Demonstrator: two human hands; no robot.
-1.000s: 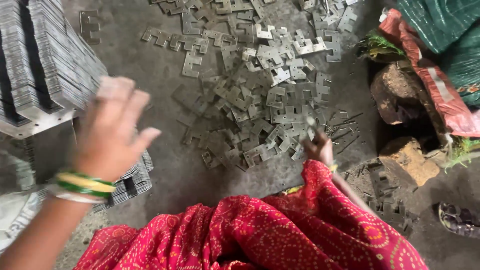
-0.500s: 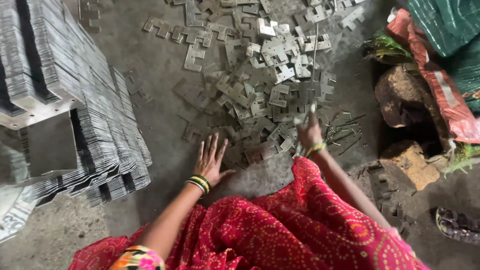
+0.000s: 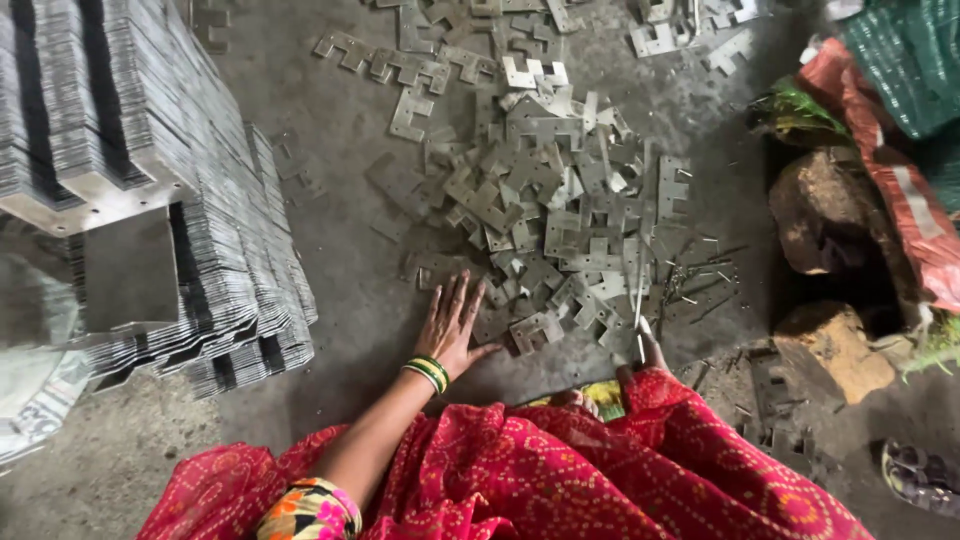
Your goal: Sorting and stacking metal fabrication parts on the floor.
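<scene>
While kneeling, left hand [image 3: 452, 325] is pressing flat, fingers spread, on loose metal plates [image 3: 540, 215] | right hand [image 3: 648, 350] is pinching a thin rod [image 3: 640, 300].

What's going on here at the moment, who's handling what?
A person in red patterned cloth sits on the concrete floor before a loose heap of flat metal plates. The left hand lies flat, fingers spread, at the heap's near edge. The right hand, mostly hidden by the cloth, holds a thin metal strip. Tall stacks of similar plates stand to the left.
</scene>
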